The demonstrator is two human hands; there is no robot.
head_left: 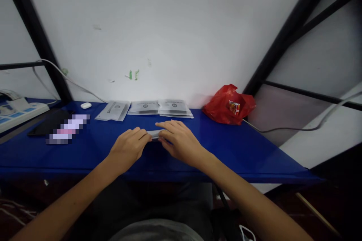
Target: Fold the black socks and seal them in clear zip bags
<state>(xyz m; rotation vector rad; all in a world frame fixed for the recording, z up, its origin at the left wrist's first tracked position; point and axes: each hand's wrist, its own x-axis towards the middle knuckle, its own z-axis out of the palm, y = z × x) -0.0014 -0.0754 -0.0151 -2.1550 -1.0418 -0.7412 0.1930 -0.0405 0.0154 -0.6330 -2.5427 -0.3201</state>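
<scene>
Between my two hands, just above the blue table, is a small flat pale grey packet (154, 134). Most of it is covered by my fingers, so its exact kind does not show. My left hand (128, 147) is closed on its left end, fingers bent over the top. My right hand (181, 141) pinches the right end with the thumb underneath and one finger stretched out past it. Behind the hands, along the wall, lie a frosted zip bag (115, 111) at the left, another frosted bag (143, 108) in the middle, and stacked frosted bags (174, 108) at the right.
A red plastic bag (223, 105) sits at the back right of the blue table (226, 154). On the left are a white earbud case (86, 105), a dark tablet-like slab (46, 125), a blurred-out item (66, 131) and a power strip (25, 116). Cables run along both sides.
</scene>
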